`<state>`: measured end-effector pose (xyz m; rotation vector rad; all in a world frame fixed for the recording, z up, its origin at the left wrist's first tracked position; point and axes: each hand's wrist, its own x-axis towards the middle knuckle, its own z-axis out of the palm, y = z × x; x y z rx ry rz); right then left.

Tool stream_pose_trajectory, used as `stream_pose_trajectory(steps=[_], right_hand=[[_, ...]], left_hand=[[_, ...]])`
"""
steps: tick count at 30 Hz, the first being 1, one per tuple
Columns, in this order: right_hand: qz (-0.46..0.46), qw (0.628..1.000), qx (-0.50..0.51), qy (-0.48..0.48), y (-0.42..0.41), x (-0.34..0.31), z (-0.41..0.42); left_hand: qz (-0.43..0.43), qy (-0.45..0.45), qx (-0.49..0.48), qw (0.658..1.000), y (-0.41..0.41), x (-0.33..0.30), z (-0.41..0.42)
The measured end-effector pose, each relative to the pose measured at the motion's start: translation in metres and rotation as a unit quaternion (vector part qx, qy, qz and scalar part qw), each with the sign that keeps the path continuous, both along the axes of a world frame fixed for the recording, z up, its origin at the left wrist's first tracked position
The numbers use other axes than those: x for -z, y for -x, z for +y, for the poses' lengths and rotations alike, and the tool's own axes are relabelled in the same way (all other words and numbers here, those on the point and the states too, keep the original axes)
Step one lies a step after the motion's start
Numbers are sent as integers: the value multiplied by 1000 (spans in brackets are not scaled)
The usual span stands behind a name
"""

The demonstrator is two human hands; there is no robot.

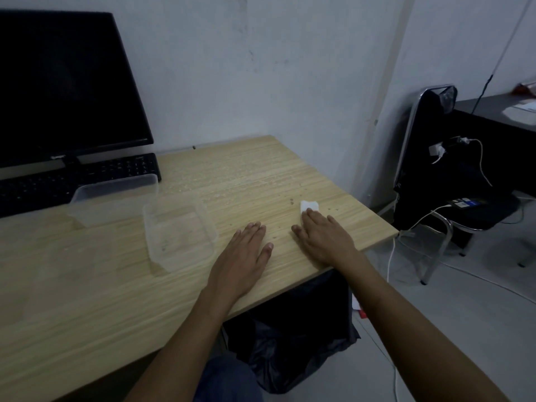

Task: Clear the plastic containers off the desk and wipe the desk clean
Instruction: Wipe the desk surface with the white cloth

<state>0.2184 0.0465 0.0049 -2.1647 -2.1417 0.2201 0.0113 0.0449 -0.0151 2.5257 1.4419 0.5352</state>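
Note:
Two clear plastic containers stand on the wooden desk [87,285]. The nearer container [179,236] lies left of my hands; the other container [113,198] sits behind it, against the keyboard. A white tissue [309,205] lies near the desk's right edge, among small dark crumbs. My right hand [324,236] presses flat on the desk with its fingertips on the tissue. My left hand [243,256] rests flat and empty on the desk, fingers together, right of the nearer container.
A black monitor [63,88] and black keyboard [72,178] fill the desk's back left. A bin lined with a black bag [290,338] stands under the desk's right corner. A chair [435,169] with cables and a dark desk stand to the right.

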Motion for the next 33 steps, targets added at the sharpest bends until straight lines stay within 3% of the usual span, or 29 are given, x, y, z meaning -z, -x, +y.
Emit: stream_pose_trajectory(steps=[9, 19, 26, 33], right_hand=[[10, 998, 59, 20, -68, -10, 24], [34, 997, -73, 1, -36, -7, 29], [15, 1000, -18, 5, -96, -4, 21], [72, 997, 7, -3, -113, -5, 49]], left_hand=[[-6, -11, 8, 1000, 1, 3, 0], [-4, -19, -1, 1000, -1, 4, 2], [4, -28, 8, 1000, 0, 7, 2], [9, -34, 10, 999, -1, 4, 0]])
